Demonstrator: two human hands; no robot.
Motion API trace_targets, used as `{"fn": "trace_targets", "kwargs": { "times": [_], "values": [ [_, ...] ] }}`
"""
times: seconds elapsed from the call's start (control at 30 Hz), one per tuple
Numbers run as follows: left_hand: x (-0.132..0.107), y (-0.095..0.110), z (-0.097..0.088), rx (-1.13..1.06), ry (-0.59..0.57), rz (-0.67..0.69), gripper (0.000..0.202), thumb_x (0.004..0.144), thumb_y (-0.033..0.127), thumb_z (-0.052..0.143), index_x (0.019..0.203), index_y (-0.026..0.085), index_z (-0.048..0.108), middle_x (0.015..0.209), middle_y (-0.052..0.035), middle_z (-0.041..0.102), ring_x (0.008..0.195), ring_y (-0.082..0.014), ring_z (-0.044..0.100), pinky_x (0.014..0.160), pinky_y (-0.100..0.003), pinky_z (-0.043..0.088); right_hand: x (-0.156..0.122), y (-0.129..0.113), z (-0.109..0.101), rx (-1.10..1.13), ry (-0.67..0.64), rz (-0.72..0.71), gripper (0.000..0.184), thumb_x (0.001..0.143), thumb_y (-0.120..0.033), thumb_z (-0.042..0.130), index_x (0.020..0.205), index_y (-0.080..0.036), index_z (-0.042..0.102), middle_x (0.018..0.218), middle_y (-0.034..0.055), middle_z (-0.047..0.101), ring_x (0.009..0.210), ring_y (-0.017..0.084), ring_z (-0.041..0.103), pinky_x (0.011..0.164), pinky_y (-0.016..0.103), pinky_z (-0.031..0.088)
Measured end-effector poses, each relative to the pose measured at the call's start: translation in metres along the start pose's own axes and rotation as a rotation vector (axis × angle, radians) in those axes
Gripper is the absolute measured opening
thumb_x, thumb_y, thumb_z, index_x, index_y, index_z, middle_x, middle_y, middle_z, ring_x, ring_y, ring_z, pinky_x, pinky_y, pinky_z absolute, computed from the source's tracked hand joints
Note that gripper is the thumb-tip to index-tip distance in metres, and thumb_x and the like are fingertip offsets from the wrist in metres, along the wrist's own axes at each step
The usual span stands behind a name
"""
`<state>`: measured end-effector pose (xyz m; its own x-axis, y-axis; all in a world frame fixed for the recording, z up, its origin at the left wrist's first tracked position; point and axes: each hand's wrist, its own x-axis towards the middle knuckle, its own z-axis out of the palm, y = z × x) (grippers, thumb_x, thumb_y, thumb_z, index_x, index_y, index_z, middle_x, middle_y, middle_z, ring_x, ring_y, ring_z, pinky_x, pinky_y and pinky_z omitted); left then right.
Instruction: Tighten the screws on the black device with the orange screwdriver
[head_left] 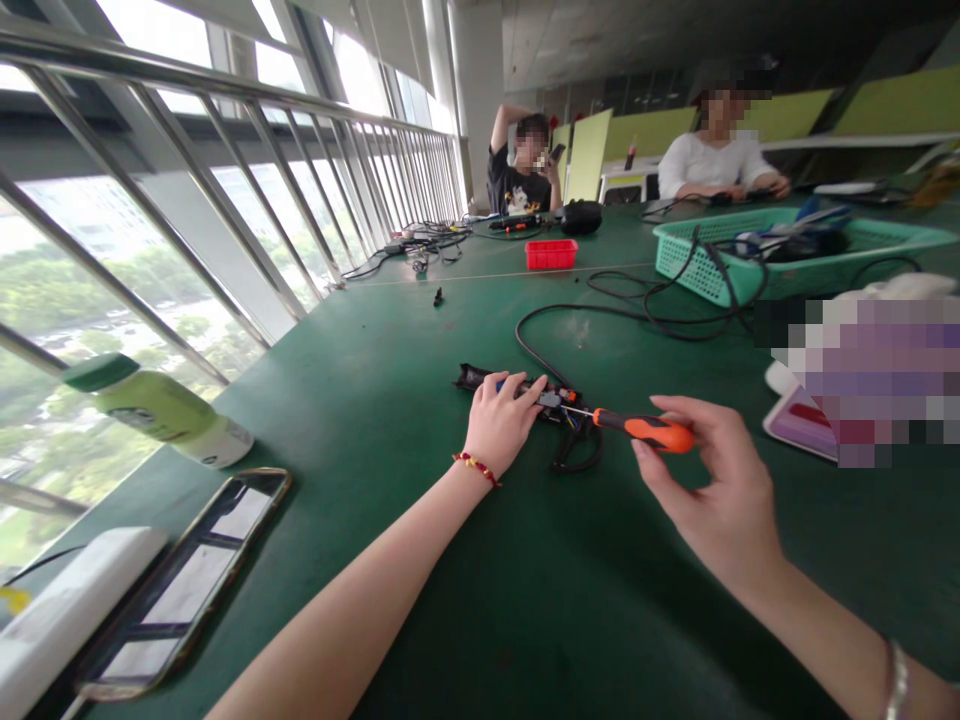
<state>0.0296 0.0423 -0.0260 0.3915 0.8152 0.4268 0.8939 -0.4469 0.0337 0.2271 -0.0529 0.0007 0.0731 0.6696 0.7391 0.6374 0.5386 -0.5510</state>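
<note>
My left hand (pixel 499 422) presses down on a small black device (pixel 480 379) with exposed wires, lying on the green table (pixel 420 420). Its fingers curl over the part. My right hand (pixel 712 480) pinches an orange-handled screwdriver (pixel 645 430) between thumb and fingers. The screwdriver's thin metal tip points left into the device, just beside my left fingertips. A black cable (pixel 600 315) runs from the device toward the back right.
A phone (pixel 187 585), a white box (pixel 67 610) and a green-capped bottle (pixel 161 410) lie at the near left by the window railing. A teal basket (pixel 780 255) and red tray (pixel 551 254) stand farther back. Two people sit at the far end.
</note>
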Motion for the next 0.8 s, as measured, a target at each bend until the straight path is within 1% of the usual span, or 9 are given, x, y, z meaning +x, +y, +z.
{"fn": "trace_targets", "kwargs": {
  "times": [0.07,0.17,0.23,0.4,0.47,0.5,0.53,0.6,0.8],
  "values": [
    [-0.0002,-0.0006,0.0009,0.005,0.006,0.002,0.039,0.093,0.031,0.048,0.132,0.029,0.051,0.128,-0.0036,0.056,0.116,-0.0253,0.042,0.098,-0.041,0.042,-0.0003,0.0009,-0.0003,-0.004,0.010,-0.008,0.032,0.081,-0.024,0.063,0.111,-0.019,0.056,0.100,0.0070,0.063,0.089,0.019,0.064,0.079,0.031,0.053],
    [-0.0007,-0.0007,0.0010,0.010,0.008,0.006,0.039,0.093,0.031,0.048,0.132,0.030,0.051,0.127,-0.0041,0.056,0.116,-0.0252,0.042,0.097,-0.041,0.043,-0.0001,0.0006,-0.0012,-0.016,-0.045,0.024,0.025,0.081,-0.028,0.062,0.104,-0.020,0.058,0.089,0.0046,0.064,0.075,0.017,0.065,0.067,0.028,0.054],
    [-0.0008,-0.0003,0.0002,0.012,0.010,0.004,0.038,0.093,0.030,0.048,0.131,0.030,0.052,0.126,-0.0042,0.056,0.116,-0.0252,0.042,0.097,-0.041,0.043,0.0001,0.0005,-0.0011,-0.009,-0.067,0.045,0.023,0.082,-0.030,0.062,0.103,-0.020,0.059,0.086,0.0038,0.064,0.071,0.016,0.065,0.062,0.027,0.054],
    [-0.0003,-0.0002,-0.0014,0.018,0.006,0.014,0.038,0.093,0.030,0.049,0.130,0.029,0.052,0.126,-0.0047,0.056,0.115,-0.0244,0.042,0.097,-0.040,0.043,0.0000,0.0027,0.0007,0.014,0.017,0.020,0.033,0.081,-0.025,0.062,0.113,-0.020,0.055,0.106,0.0081,0.061,0.091,0.019,0.064,0.080,0.033,0.054],
    [0.0000,-0.0007,-0.0009,0.022,0.001,0.015,0.038,0.093,0.030,0.049,0.130,0.029,0.052,0.126,-0.0045,0.056,0.115,-0.0242,0.043,0.097,-0.040,0.043,0.0000,0.0028,0.0002,0.004,0.019,0.018,0.033,0.081,-0.026,0.063,0.113,-0.021,0.055,0.101,0.0067,0.062,0.087,0.018,0.065,0.076,0.032,0.054],
    [0.0001,-0.0008,-0.0006,0.024,0.003,0.013,0.038,0.093,0.030,0.049,0.130,0.030,0.053,0.126,-0.0043,0.056,0.115,-0.0241,0.043,0.097,-0.040,0.043,0.0000,0.0026,-0.0003,-0.008,-0.004,0.025,0.030,0.080,-0.027,0.064,0.109,-0.021,0.057,0.094,0.0049,0.063,0.080,0.017,0.065,0.071,0.030,0.055],
    [0.0002,-0.0010,-0.0002,0.025,0.005,0.010,0.037,0.093,0.030,0.049,0.130,0.030,0.053,0.126,-0.0042,0.057,0.115,-0.0241,0.043,0.097,-0.040,0.043,0.0000,0.0022,-0.0007,-0.004,-0.047,0.036,0.026,0.081,-0.028,0.063,0.106,-0.021,0.058,0.091,0.0042,0.064,0.078,0.017,0.066,0.067,0.028,0.055],
    [0.0004,-0.0012,0.0004,0.029,0.011,0.008,0.037,0.093,0.030,0.049,0.129,0.031,0.054,0.126,-0.0041,0.057,0.115,-0.0241,0.043,0.097,-0.039,0.043,0.0001,0.0016,-0.0011,-0.008,-0.065,0.048,0.023,0.082,-0.028,0.063,0.103,-0.021,0.059,0.088,0.0036,0.064,0.074,0.016,0.066,0.063,0.026,0.054],
    [0.0010,-0.0023,-0.0007,0.060,-0.008,0.038,0.040,0.093,0.029,0.048,0.133,0.029,0.050,0.126,-0.0044,0.056,0.115,-0.0243,0.043,0.098,-0.039,0.042,0.0013,0.0026,0.0021,0.010,0.046,0.032,0.036,0.080,-0.025,0.063,0.115,-0.021,0.054,0.100,0.0066,0.060,0.086,0.018,0.063,0.076,0.032,0.054]
  ]
}}
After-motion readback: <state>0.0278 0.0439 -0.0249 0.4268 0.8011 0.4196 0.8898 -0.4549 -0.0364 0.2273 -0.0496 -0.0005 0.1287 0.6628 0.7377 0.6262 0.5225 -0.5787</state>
